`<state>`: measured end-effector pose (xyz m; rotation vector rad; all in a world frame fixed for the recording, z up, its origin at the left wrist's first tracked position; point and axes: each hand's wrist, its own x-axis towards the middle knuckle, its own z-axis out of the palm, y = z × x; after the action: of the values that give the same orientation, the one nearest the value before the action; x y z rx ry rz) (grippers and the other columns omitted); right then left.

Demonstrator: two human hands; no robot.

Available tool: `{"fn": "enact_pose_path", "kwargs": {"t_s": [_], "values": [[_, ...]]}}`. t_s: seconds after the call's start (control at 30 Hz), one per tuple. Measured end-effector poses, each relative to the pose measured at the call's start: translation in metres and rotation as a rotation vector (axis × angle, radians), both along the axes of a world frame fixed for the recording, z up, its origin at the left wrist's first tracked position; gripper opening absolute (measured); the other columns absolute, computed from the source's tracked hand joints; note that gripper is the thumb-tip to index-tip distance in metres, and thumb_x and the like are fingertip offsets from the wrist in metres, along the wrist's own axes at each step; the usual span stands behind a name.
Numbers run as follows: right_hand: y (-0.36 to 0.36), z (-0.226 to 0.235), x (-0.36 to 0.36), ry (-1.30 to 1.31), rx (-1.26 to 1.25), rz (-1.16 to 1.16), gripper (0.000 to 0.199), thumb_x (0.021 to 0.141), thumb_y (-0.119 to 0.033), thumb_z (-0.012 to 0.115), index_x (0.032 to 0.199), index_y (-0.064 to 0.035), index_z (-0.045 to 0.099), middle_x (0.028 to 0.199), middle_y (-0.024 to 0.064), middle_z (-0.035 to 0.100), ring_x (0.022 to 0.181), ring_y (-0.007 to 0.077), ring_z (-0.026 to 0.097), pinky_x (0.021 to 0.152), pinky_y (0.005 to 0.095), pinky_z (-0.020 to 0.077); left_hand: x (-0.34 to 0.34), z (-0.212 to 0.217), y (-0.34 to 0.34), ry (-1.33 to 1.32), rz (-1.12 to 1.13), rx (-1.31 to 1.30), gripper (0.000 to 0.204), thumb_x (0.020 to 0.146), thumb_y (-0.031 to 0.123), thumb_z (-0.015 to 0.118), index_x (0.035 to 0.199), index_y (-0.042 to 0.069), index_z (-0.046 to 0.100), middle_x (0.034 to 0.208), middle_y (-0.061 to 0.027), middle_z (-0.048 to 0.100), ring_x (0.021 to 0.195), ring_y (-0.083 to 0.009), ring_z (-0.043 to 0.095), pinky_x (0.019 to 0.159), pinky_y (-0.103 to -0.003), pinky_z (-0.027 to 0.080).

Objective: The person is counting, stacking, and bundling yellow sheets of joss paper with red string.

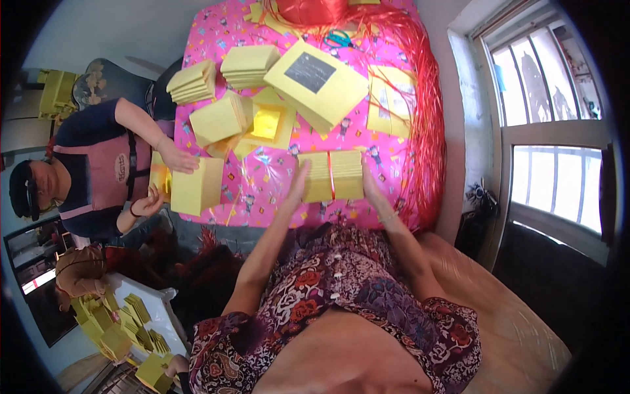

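A bundle of folded yellow paper [317, 178] stands at the near edge of the pink table, with a red ribbon [332, 176] round its middle. My left hand [299, 182] lies flat along its left end and my right hand [372, 184] along its right end, so the bundle is held between the two palms. Both hands' fingers point away from me and are partly hidden. Beyond it lies a large yellow stack [316, 88] with a dark grey square on top. Further back are scissors [339, 40] with teal handles.
A patterned pink cloth [262, 211] covers the table. Red ribbon strands [430, 125] hang down its right side. Several yellow stacks [249, 66] lie at the back left. On the left, a co-worker's hands [177, 159] handle another yellow stack [197, 189]. A barred window is on the right.
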<state>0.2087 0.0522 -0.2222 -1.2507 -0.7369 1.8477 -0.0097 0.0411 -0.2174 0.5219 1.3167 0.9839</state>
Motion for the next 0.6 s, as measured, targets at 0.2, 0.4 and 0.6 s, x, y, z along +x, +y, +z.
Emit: {"fn": "enact_pose_path", "kwargs": {"t_s": [0.2, 0.4, 0.6], "values": [[-0.003, -0.003, 0.004, 0.041, -0.116, 0.052, 0.073, 0.101, -0.057, 0.018, 0.151, -0.0041, 0.018, 0.151, 0.0143, 0.031, 0.139, 0.0248, 0.03, 0.115, 0.0354, 0.0238, -0.005, 0.006, 0.001, -0.062, -0.15, -0.031, 0.066, 0.097, 0.05, 0.047, 0.141, 0.003, 0.036, 0.133, -0.0114, 0.048, 0.123, -0.0212, 0.045, 0.106, -0.035, 0.034], [-0.008, -0.009, 0.014, 0.012, 0.086, 0.055, 0.071, 0.101, -0.056, 0.017, 0.153, -0.0079, 0.009, 0.156, 0.0148, 0.019, 0.143, 0.0266, 0.023, 0.116, 0.0367, 0.0199, -0.006, 0.001, -0.006, -0.172, 0.043, 0.08, 0.064, 0.098, 0.053, 0.04, 0.141, 0.006, 0.038, 0.133, -0.0084, 0.051, 0.122, -0.0194, 0.048, 0.105, -0.033, 0.036], [-0.019, -0.005, 0.011, 0.0, 0.034, 0.094, 0.067, 0.102, -0.053, 0.016, 0.154, -0.0108, 0.008, 0.157, 0.0127, 0.018, 0.144, 0.0265, 0.02, 0.117, 0.0368, 0.0153, -0.002, 0.0, -0.026, -0.309, 0.029, 0.001, 0.063, 0.099, 0.057, 0.034, 0.14, 0.009, 0.043, 0.131, -0.0075, 0.054, 0.12, -0.0179, 0.051, 0.103, -0.034, 0.04]]}}
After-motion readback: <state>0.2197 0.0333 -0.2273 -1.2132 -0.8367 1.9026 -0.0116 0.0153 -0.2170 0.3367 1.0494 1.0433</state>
